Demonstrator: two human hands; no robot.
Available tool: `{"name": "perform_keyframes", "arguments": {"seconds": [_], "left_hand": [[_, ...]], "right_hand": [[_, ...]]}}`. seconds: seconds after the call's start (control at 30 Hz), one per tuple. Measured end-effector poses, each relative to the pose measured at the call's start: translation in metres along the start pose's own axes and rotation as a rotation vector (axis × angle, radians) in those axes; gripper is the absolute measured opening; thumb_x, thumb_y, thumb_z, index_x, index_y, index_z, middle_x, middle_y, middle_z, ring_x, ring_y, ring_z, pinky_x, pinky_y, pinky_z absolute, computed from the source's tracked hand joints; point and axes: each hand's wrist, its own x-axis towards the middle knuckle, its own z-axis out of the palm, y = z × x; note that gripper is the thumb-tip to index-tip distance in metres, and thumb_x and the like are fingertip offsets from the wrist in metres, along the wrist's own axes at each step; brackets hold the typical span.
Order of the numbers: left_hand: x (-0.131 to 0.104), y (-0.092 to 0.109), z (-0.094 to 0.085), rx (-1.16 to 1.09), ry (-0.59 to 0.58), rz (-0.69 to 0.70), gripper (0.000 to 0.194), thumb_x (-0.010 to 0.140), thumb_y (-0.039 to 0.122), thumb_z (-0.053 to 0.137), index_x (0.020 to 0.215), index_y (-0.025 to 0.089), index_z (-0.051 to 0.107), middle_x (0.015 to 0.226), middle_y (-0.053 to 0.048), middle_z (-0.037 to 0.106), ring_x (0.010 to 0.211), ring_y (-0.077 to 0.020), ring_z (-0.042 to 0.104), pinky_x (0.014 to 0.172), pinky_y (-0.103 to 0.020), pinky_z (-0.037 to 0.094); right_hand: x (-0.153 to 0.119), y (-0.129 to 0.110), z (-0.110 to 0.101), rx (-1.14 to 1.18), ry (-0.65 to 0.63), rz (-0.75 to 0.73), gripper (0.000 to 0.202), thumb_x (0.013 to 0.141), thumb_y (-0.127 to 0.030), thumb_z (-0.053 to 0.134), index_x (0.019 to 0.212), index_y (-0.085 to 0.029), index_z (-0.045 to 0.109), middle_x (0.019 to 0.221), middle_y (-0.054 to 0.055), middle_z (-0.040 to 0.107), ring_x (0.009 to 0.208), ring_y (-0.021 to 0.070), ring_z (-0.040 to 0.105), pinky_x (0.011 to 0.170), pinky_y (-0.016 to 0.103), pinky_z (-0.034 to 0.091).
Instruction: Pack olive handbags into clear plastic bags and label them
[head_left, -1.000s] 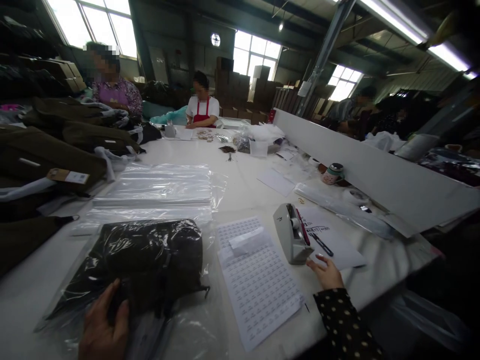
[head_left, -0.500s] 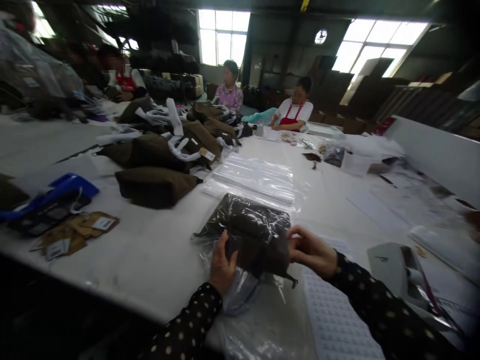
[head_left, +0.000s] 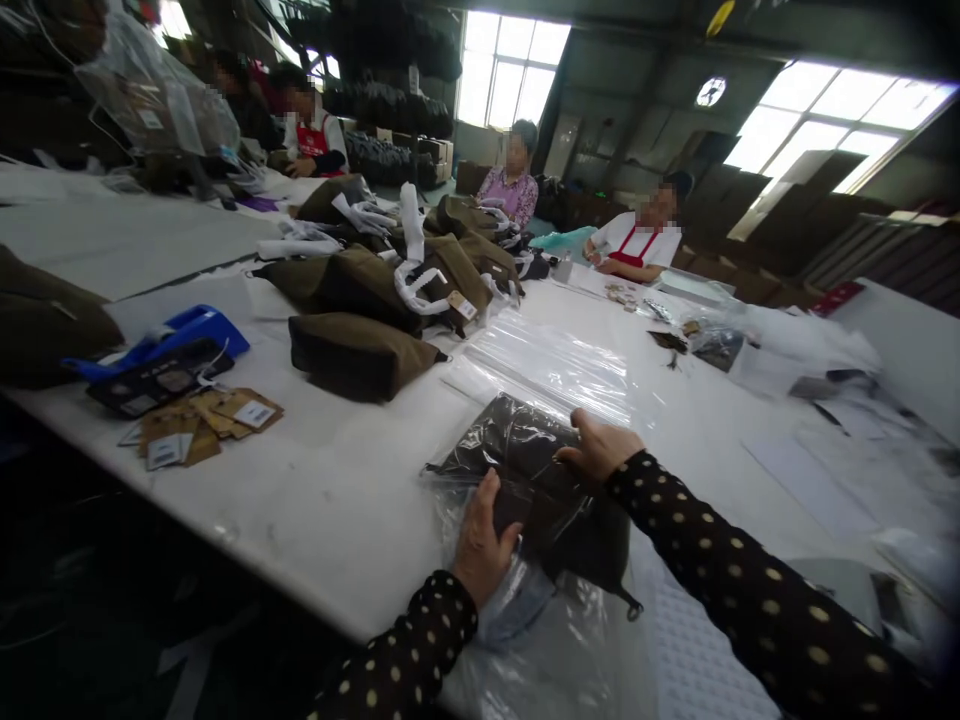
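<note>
A dark folded bag (head_left: pixel 517 440) lies inside a clear plastic bag (head_left: pixel 559 620) on the white table in front of me. At its near left edge, my left hand (head_left: pixel 484 540) grips the plastic, thumb and forefinger on the upper side and the other fingers mostly hidden. My right hand (head_left: pixel 600 447) rests on the far right part of the wrapped bag, thumb and forefinger apart. A dark corner with a small loop sticks out at the near right. Just beyond lies a stack of flat clear plastic bags (head_left: pixel 562 355).
Olive bags (head_left: pixel 360 355) with white-wrapped handles are heaped ahead on the left. Cardboard tags (head_left: pixel 217 420) and a blue object (head_left: pixel 199 330) lie at left. A printed sheet (head_left: pixel 697 640) is under my right forearm. Several people sit across the table (head_left: pixel 337 520).
My right hand has moved from the right edge of the wrapped bag up onto its far right part, its pinch loosened. My left hand stays at the near left edge. The view has shifted left.
</note>
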Motion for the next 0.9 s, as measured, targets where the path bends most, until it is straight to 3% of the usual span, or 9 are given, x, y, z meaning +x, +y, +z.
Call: {"name": "perform_keyframes", "arguments": {"seconds": [0.1, 0.17, 0.27, 0.37, 0.47, 0.57, 0.77, 0.83, 0.9], "left_hand": [[-0.017, 0.014, -0.031, -0.033, 0.010, 0.164, 0.056, 0.081, 0.009, 0.048, 0.132, 0.025, 0.032, 0.128, -0.011, 0.048, 0.120, -0.0241, 0.044, 0.096, -0.046, 0.042], [-0.041, 0.023, -0.056, -0.082, -0.252, 0.359, 0.055, 0.078, 0.004, 0.044, 0.127, 0.029, 0.039, 0.112, -0.006, 0.060, 0.106, -0.0200, 0.054, 0.092, -0.040, 0.045], [-0.080, 0.031, -0.082, -0.063, -0.761, 0.441, 0.065, 0.068, 0.006, 0.047, 0.129, 0.025, 0.040, 0.113, -0.006, 0.062, 0.105, -0.0217, 0.055, 0.094, -0.039, 0.043], [-0.105, 0.033, -0.085, 0.042, -0.876, 0.284, 0.080, 0.056, 0.006, 0.050, 0.133, 0.021, 0.036, 0.130, -0.008, 0.050, 0.118, -0.0260, 0.047, 0.102, -0.042, 0.037], [-0.109, 0.035, -0.078, 0.066, -0.859, 0.238, 0.072, 0.060, 0.009, 0.054, 0.130, 0.019, 0.041, 0.132, -0.010, 0.049, 0.118, -0.0281, 0.046, 0.102, -0.045, 0.035], [-0.099, 0.038, -0.075, -0.028, -0.758, 0.143, 0.029, 0.077, 0.018, 0.048, 0.103, 0.018, 0.060, 0.105, -0.010, 0.065, 0.099, -0.0251, 0.057, 0.090, -0.042, 0.044], [-0.066, 0.027, -0.100, -0.229, -0.339, -0.692, 0.031, 0.086, 0.041, 0.041, 0.082, 0.014, 0.057, 0.064, -0.003, 0.064, 0.053, -0.0167, 0.060, 0.052, -0.028, 0.051], [-0.059, 0.025, -0.112, -0.095, -0.164, -0.623, 0.026, 0.084, 0.039, 0.046, 0.086, 0.014, 0.056, 0.065, -0.003, 0.064, 0.052, -0.0173, 0.061, 0.051, -0.029, 0.051], [-0.054, 0.029, -0.115, 0.070, -0.003, -0.275, 0.019, 0.085, 0.028, 0.046, 0.094, 0.016, 0.057, 0.081, -0.007, 0.067, 0.074, -0.0198, 0.065, 0.067, -0.033, 0.053]], "right_hand": [[-0.080, 0.044, 0.024, 0.138, 0.255, -0.421, 0.021, 0.083, -0.026, 0.053, 0.103, -0.020, 0.057, 0.099, 0.009, 0.066, 0.098, 0.0237, 0.058, 0.084, 0.042, 0.046], [-0.144, 0.055, 0.054, 0.169, 0.256, -0.643, 0.026, 0.085, -0.013, 0.049, 0.095, -0.033, 0.061, 0.111, -0.002, 0.064, 0.114, 0.0188, 0.050, 0.097, 0.044, 0.037], [-0.212, 0.050, 0.097, 0.242, 0.231, -0.691, 0.039, 0.085, -0.006, 0.047, 0.095, -0.042, 0.060, 0.116, -0.010, 0.060, 0.124, 0.0168, 0.040, 0.102, 0.048, 0.030], [-0.224, 0.040, 0.122, 0.349, 0.194, -0.584, 0.036, 0.086, -0.006, 0.044, 0.096, -0.037, 0.061, 0.111, -0.008, 0.064, 0.121, 0.0162, 0.044, 0.103, 0.049, 0.029], [-0.204, 0.037, 0.130, 0.526, 0.258, -0.504, 0.025, 0.086, -0.013, 0.044, 0.103, -0.027, 0.056, 0.093, 0.001, 0.070, 0.101, 0.0173, 0.059, 0.096, 0.044, 0.039], [-0.193, 0.030, 0.129, 0.724, 0.462, -0.387, 0.032, 0.085, -0.016, 0.042, 0.116, -0.022, 0.040, 0.081, 0.003, 0.070, 0.081, 0.0183, 0.065, 0.078, 0.040, 0.050], [-0.198, -0.037, 0.113, 1.072, 0.586, 0.193, 0.032, 0.085, -0.035, 0.047, 0.112, -0.023, 0.034, 0.064, -0.003, 0.063, 0.054, 0.0156, 0.061, 0.051, 0.028, 0.049], [-0.195, -0.063, 0.104, 1.023, 0.519, 0.422, 0.037, 0.083, -0.042, 0.048, 0.111, -0.020, 0.038, 0.056, -0.004, 0.060, 0.048, 0.0159, 0.058, 0.048, 0.027, 0.046], [-0.189, -0.080, 0.097, 0.923, 0.455, 0.569, 0.041, 0.080, -0.048, 0.048, 0.108, -0.019, 0.041, 0.052, -0.005, 0.058, 0.045, 0.0167, 0.056, 0.048, 0.028, 0.043]]}}
